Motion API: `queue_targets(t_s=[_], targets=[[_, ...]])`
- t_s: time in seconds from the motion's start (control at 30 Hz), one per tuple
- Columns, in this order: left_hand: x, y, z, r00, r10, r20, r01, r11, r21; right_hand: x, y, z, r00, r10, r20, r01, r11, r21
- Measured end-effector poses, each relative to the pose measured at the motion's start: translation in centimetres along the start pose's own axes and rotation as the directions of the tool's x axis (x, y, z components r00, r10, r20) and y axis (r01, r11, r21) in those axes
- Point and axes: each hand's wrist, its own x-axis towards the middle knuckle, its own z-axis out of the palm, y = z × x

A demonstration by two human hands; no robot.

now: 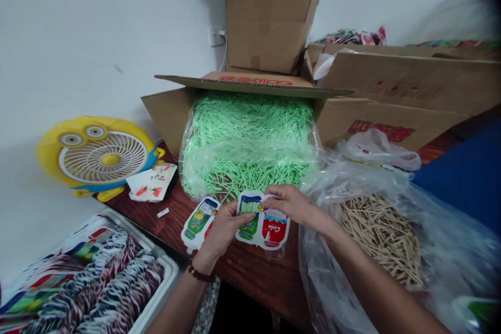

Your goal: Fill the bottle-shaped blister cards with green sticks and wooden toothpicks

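Observation:
A flat white double packet (274, 230), printed with a green bottle and a red Cola bottle, is held up in front of me. My left hand (224, 225) pinches its left side, thumb across the green half. Pale green sticks (249, 207) show in that half's window. The fingers of my right hand (290, 203) are closed at the packet's top edge, near the middle; whether they also hold a stick is hidden. A second similar packet (199, 219) lies on the dark wooden table (258, 274), partly behind my left hand.
An open carton (168, 115) of bagged green sticks (250, 120) stands ahead. At right, a clear plastic bag (324, 261) holds brown sticks (381, 237). A yellow fan (104, 156) stands left. Stacked packets (97, 276) fill a white foam box (166, 266) at lower left.

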Motion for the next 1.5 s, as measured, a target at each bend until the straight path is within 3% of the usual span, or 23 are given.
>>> queue_targets(t_s=[0.17,0.3,0.47,0.67,0.83,0.93,1.0,1.1,1.17,1.23,1.33,1.5], targets=[[-0.4,0.2,0.6,0.998,-0.060,0.031,0.061,0.997,-0.054,-0.4,0.0,-0.1,1.000,-0.003,0.008,0.003,1.000,0.027],[-0.6,0.4,1.0,1.000,-0.028,-0.010,0.028,1.000,-0.004,-0.9,0.2,-0.3,1.000,-0.018,-0.010,0.018,1.000,0.005],[-0.7,0.6,1.0,0.999,-0.023,0.039,0.024,1.000,-0.012,-1.8,-0.5,-1.0,0.997,-0.062,-0.035,0.059,0.995,-0.076],[-1.0,0.9,1.3,1.000,0.013,0.007,-0.014,0.995,0.096,-2.6,-0.6,-1.4,0.998,-0.011,-0.068,0.001,0.990,-0.140],[-1.3,1.7,1.7,0.994,0.090,0.069,-0.094,0.994,0.057,-4.2,-2.3,-1.0,0.982,-0.149,-0.113,0.092,0.911,-0.402],[-1.2,2.2,2.0,0.993,0.104,0.053,-0.110,0.985,0.136,-4.9,-3.5,-1.1,0.975,-0.195,-0.105,0.115,0.851,-0.512],[-1.1,2.4,2.4,0.993,0.112,0.046,-0.118,0.977,0.179,-5.2,-3.7,-1.5,0.978,-0.170,-0.119,0.091,0.868,-0.488],[-1.1,2.3,3.0,0.991,0.112,0.070,-0.118,0.989,0.091,-5.5,-3.3,-1.9,0.980,-0.136,-0.146,0.077,0.933,-0.352],[-1.1,2.0,3.5,0.993,0.051,0.104,-0.057,0.997,0.057,-5.7,-2.7,-1.8,0.981,-0.094,-0.168,0.054,0.971,-0.233],[-1.0,1.4,4.2,0.993,-0.013,0.121,-0.002,0.992,0.126,-5.9,-1.9,-1.5,0.980,-0.036,-0.198,0.012,0.992,-0.123],[-0.9,0.6,5.1,0.995,-0.017,0.099,-0.006,0.974,0.225,-6.2,-0.2,-1.2,0.979,0.007,-0.206,-0.003,1.000,0.019],[-1.0,-0.3,6.2,0.992,-0.048,0.116,0.020,0.972,0.233,-7.9,2.3,-1.9,0.988,0.046,-0.145,-0.027,0.991,0.127]])
